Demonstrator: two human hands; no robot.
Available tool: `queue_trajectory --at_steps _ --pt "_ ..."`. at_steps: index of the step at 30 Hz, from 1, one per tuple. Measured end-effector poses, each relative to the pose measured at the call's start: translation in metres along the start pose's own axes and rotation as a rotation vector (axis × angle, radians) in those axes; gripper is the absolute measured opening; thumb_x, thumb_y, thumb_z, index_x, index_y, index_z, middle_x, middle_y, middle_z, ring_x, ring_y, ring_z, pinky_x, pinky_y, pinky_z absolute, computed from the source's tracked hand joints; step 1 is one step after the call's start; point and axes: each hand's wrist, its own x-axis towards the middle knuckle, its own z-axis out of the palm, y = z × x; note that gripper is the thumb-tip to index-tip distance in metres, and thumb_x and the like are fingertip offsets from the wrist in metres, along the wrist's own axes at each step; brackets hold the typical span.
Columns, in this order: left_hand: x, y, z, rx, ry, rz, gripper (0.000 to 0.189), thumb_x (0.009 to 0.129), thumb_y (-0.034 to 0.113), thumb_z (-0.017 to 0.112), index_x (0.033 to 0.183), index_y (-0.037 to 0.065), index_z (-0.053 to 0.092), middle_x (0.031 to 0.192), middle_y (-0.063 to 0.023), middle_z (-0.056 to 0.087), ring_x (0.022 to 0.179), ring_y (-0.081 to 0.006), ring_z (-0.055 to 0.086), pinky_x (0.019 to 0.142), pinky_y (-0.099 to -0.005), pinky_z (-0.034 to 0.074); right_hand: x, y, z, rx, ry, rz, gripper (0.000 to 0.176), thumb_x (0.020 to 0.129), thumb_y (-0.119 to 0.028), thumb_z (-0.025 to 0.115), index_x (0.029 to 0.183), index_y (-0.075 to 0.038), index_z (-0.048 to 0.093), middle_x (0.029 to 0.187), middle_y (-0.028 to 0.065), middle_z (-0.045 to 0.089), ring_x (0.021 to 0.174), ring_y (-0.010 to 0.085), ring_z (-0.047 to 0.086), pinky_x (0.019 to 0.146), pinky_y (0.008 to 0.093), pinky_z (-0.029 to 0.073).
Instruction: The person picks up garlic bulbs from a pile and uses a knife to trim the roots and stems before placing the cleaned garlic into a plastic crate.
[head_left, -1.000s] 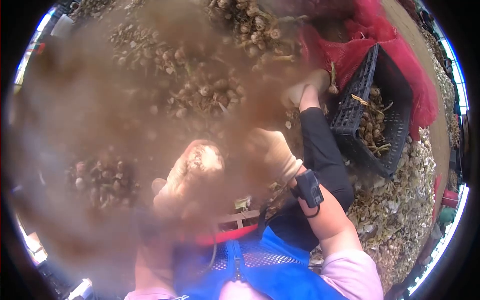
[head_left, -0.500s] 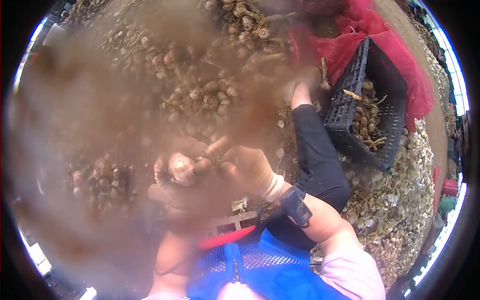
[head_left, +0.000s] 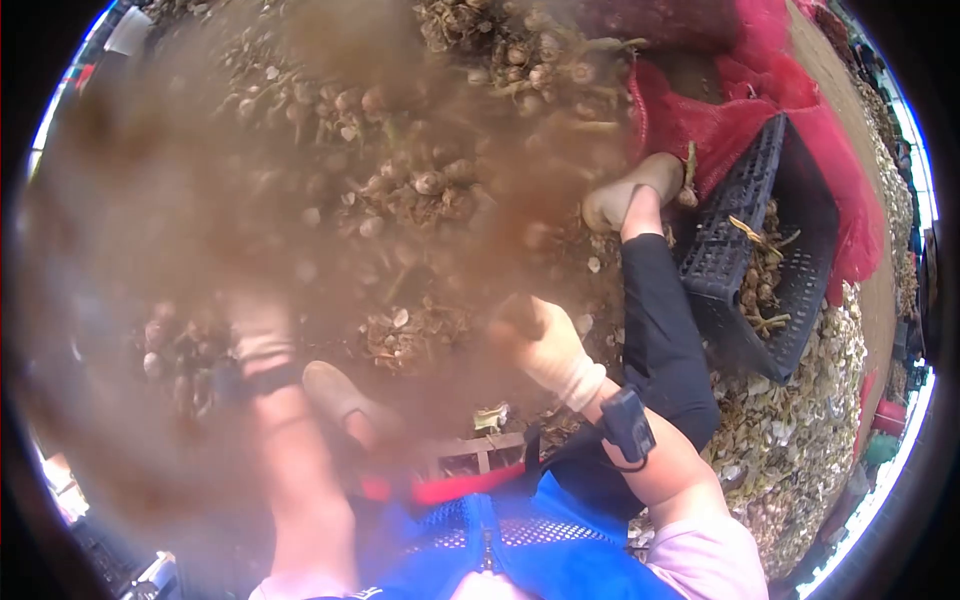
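A dirty smear over the lens blurs much of the left and middle of the view. My left hand (head_left: 262, 325), in a pale glove, is stretched out to the left beside a small heap of garlic bulbs (head_left: 180, 350). Its fingers are lost in the blur, and no bulb can be made out in it. In front of my body, my right hand (head_left: 548, 350), also gloved, is curled closed with the wrist bent inward. Whatever it grips is hidden by the smear. Loose garlic with stems (head_left: 430, 185) covers the ground ahead.
A black plastic crate (head_left: 735, 240) holding some garlic lies tilted at the right, against a red mesh bag (head_left: 845, 210). Cut stems and skins (head_left: 790, 440) are piled below it. A red-rimmed basket (head_left: 450, 488) is close to my lap. My shod foot (head_left: 630, 195) is near the crate.
My hands have moved apart. The left, which held a garlic bulb beside the right hand, has swung out to the left; the right has shifted slightly right. The camera view has shifted a little.
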Motion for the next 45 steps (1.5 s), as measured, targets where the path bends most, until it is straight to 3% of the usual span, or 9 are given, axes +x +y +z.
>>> queue_trajectory --at_steps 7,11,16,19,33,35,38,40,45 --pt "0.066 -0.198 -0.05 1.924 -0.196 -0.162 0.069 0.08 0.025 0.073 0.137 0.0 0.043 0.132 -0.024 0.054 0.117 -0.0339 0.057 0.099 -0.0432 0.045 0.015 -0.009 -0.004 -0.081 0.037 -0.008 0.01 0.087 -0.013 0.067 0.087 -0.004 0.062 0.065 -0.003 0.054 0.061 0.0043 0.043 0.057 0.0241 0.041" --pt "0.066 -0.201 -0.073 1.426 -0.58 0.07 0.069 0.079 0.006 0.07 0.141 0.008 0.041 0.122 -0.0147 0.059 0.1 -0.0215 0.063 0.072 -0.0273 0.051 0.019 -0.006 -0.015 -0.293 0.055 -0.104 0.013 0.085 -0.015 0.068 0.09 -0.005 0.061 0.063 0.0029 0.053 0.058 0.0078 0.045 0.057 0.0265 0.044" --pt "-0.021 -0.117 -0.009 0.533 -0.814 -0.255 0.09 0.076 0.043 0.081 0.143 0.005 0.034 0.117 -0.0113 0.056 0.106 -0.0217 0.059 0.09 -0.0367 0.051 0.014 -0.017 -0.019 -0.757 0.033 -0.268 0.015 0.081 -0.018 0.067 0.092 -0.01 0.061 0.074 0.0143 0.064 0.071 0.0362 0.064 0.062 0.0425 0.051" --pt "-0.082 -0.07 0.035 0.761 -0.694 -0.384 0.115 0.057 0.063 0.086 0.141 0.002 0.037 0.111 -0.0078 0.062 0.101 -0.0185 0.061 0.087 -0.031 0.051 0.004 -0.023 -0.016 -0.902 -0.038 -0.309 0.012 0.083 -0.019 0.064 0.088 -0.01 0.058 0.075 0.0141 0.063 0.073 0.0359 0.064 0.063 0.0438 0.051" --pt "-0.152 -0.058 0.051 0.989 -0.885 -0.298 0.045 0.08 0.018 0.072 0.118 0.001 0.054 0.099 -0.0035 0.063 0.091 -0.0111 0.059 0.08 -0.0256 0.049 -0.009 -0.012 -0.023 -0.625 -0.109 -0.701 0.013 0.076 -0.011 0.06 0.089 -0.009 0.06 0.073 0.0133 0.061 0.073 0.0367 0.063 0.065 0.0439 0.051" --pt "-0.164 -0.053 0.066 0.698 -0.542 -0.77 0.031 0.086 0.008 0.065 0.114 0.001 0.054 0.094 -0.0028 0.063 0.083 -0.0098 0.06 0.073 -0.0255 0.052 0.003 0.008 -0.031 -0.603 -0.113 -0.788 0.012 0.076 -0.011 0.059 0.089 -0.01 0.06 0.074 0.0126 0.062 0.073 0.0357 0.063 0.065 0.0433 0.051" --pt "-0.173 -0.042 0.077 1.031 -1.038 -0.254 0.023 0.088 0.001 0.059 0.111 0.001 0.057 0.088 -0.004 0.063 0.069 -0.0098 0.059 0.057 -0.0259 0.05 0.019 0.037 -0.044 -0.721 -0.044 -0.822 0.012 0.076 -0.015 0.063 0.088 -0.012 0.061 0.07 0.009 0.061 0.066 0.0338 0.063 0.062 0.0417 0.052" --pt "-0.176 -0.03 0.07 0.794 -0.97 -0.576 0.012 0.092 0.006 0.054 0.102 0.004 0.061 0.072 -0.001 0.057 0.06 -0.0098 0.055 0.051 -0.0251 0.046 0.026 0.038 -0.062 -1.0 0.028 -0.5 0.012 0.076 -0.013 0.066 0.086 -0.011 0.061 0.067 0.0096 0.06 0.063 0.0327 0.063 0.059 0.0399 0.051" --pt "-0.147 -0.025 0.056 1.053 -0.845 -0.118 0.072 0.066 0.012 0.088 0.126 0.006 0.048 0.096 -0.0008 0.056 0.086 -0.0097 0.056 0.077 -0.0244 0.048 0.006 -0.012 -0.035 -0.442 0.062 -0.651 0.018 0.072 -0.004 0.069 0.089 -0.009 0.062 0.067 0.0118 0.06 0.064 0.0334 0.063 0.058 0.0363 0.049"
